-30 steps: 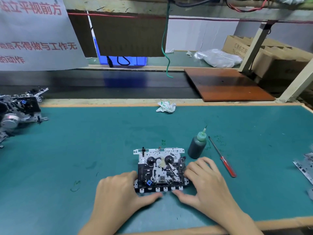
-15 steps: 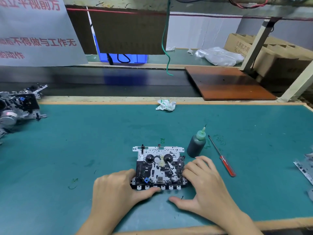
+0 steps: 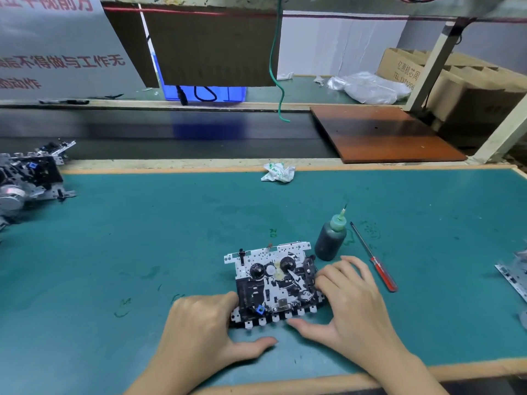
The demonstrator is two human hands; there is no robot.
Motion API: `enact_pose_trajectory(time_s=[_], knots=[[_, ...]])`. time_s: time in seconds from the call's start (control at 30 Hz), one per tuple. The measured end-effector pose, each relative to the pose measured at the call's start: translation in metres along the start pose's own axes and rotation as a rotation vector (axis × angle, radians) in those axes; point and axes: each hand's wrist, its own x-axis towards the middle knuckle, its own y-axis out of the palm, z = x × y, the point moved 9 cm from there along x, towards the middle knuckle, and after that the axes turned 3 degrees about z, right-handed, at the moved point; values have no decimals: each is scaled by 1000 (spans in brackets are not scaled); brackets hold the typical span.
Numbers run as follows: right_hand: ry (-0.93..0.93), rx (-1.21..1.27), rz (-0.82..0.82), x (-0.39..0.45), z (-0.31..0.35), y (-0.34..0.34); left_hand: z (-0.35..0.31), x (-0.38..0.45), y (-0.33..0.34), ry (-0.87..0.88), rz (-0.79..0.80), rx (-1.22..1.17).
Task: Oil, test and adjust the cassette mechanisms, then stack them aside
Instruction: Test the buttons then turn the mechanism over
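On the green mat (image 3: 142, 238), left hand (image 3: 205, 329) and right hand (image 3: 350, 303) grip the cassette mechanism (image 3: 275, 283).

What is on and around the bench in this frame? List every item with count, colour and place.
cassette mechanism: one, silver and black, centre of mat, between both hands
oil bottle: one, dark with green nozzle, upright behind the mechanism's right corner
screwdriver: one, red handle, lying right of bottle
mechanism pile: several, grey, left edge
metal parts: count unclear, silver, right edge
crumpled wrapper: one, white and green, mat's far edge
brown board: one, behind mat
cardboard boxes: several, far right
left hand: holds mechanism's left end
right hand: fingers on mechanism's right side
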Motion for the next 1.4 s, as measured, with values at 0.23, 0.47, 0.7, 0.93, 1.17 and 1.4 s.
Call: enact_pose_trajectory(time_s=[0.23, 0.47, 0.7, 0.93, 1.17, 1.4], knots=[[39, -37, -54, 0, 2, -3, 6, 0, 2, -70, -9, 28], [-132, 7, 27, -1, 4, -1, 6, 1, -5, -59, -42, 32], [-79, 159, 51, 0, 0, 2, 10, 0, -3, -150, -76, 105], [-77, 182, 27, -1, 3, 1, 13, 1, 0, -138, -43, 68], [-33, -28, 26, -3, 1, 3, 6, 4, 1, -28, 49, -55], [11, 22, 25, 1, 0, 2, 8, 2, 10, -67, 115, -36]])
